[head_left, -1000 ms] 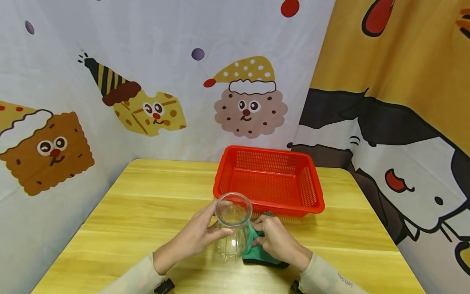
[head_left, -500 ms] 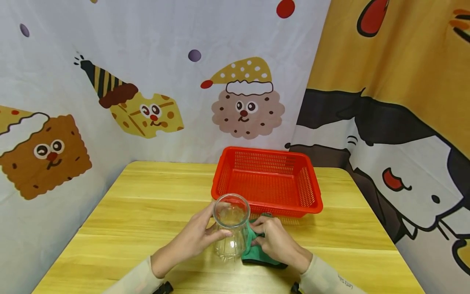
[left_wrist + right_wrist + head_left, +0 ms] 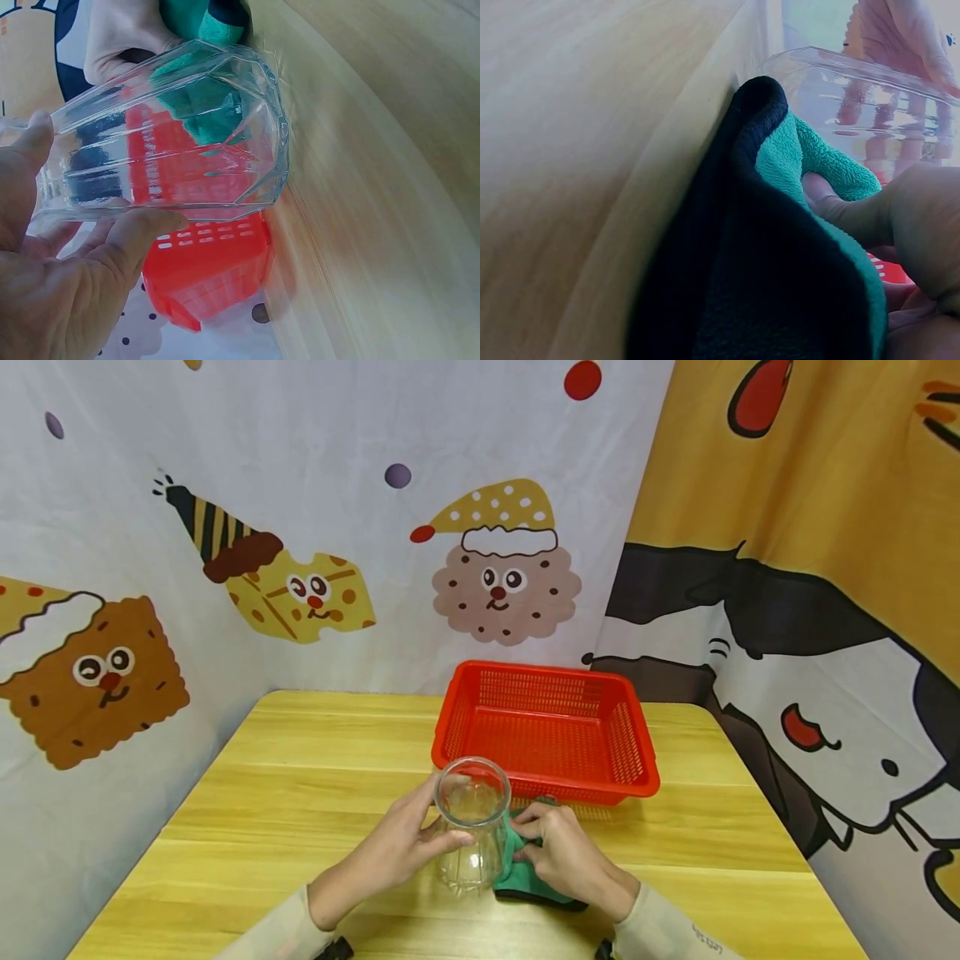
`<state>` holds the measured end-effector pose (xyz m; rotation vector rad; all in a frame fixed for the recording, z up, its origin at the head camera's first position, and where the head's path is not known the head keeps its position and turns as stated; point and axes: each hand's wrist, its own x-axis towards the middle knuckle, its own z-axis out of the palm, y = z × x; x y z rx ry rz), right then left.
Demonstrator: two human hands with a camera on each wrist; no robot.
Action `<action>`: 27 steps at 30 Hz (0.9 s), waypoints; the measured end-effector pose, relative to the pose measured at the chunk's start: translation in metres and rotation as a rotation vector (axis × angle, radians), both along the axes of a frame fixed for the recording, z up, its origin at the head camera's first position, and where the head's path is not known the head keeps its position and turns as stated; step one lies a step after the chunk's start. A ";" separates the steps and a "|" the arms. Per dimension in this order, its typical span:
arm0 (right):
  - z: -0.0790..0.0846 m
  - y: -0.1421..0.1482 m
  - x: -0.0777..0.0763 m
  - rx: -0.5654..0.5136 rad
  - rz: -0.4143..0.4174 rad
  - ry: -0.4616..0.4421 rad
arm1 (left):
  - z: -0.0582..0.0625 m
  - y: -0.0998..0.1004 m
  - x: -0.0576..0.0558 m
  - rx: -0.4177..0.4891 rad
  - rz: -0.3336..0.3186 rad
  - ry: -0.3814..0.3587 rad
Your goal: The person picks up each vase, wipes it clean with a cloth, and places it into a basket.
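Observation:
A clear glass jar (image 3: 471, 852) with a wide round rim and faceted sides stands upright near the table's front. My left hand (image 3: 397, 852) grips it from the left, thumb at the front and fingers round the far side. In the left wrist view the faceted base of the jar (image 3: 247, 135) is right at the tabletop. My right hand (image 3: 561, 852) pinches a green cloth (image 3: 525, 881) with a dark edge against the jar's right side. The right wrist view shows the cloth (image 3: 780, 154) folded, its dark hem resting along the table and the thumb pressing into the green pile.
Just behind the jar and cloth, a red plastic basket (image 3: 540, 781) with perforated walls stands on the wooden table (image 3: 300, 777). A printed curtain (image 3: 337, 443) hangs behind the table and along its sides.
The view shifts slightly between the first frame and the second. Both hands, the jar, the cloth and the basket keep the same places relative to each other.

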<state>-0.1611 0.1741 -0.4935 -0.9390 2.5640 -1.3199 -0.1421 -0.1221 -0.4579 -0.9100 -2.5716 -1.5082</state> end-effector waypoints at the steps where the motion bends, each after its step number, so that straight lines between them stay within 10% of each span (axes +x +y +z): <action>1: 0.000 0.000 0.000 -0.002 0.000 -0.001 | 0.000 0.000 0.000 0.002 -0.002 -0.003; 27: 0.003 -0.003 0.005 0.015 -0.064 0.059 | -0.001 0.000 0.000 -0.007 0.006 0.028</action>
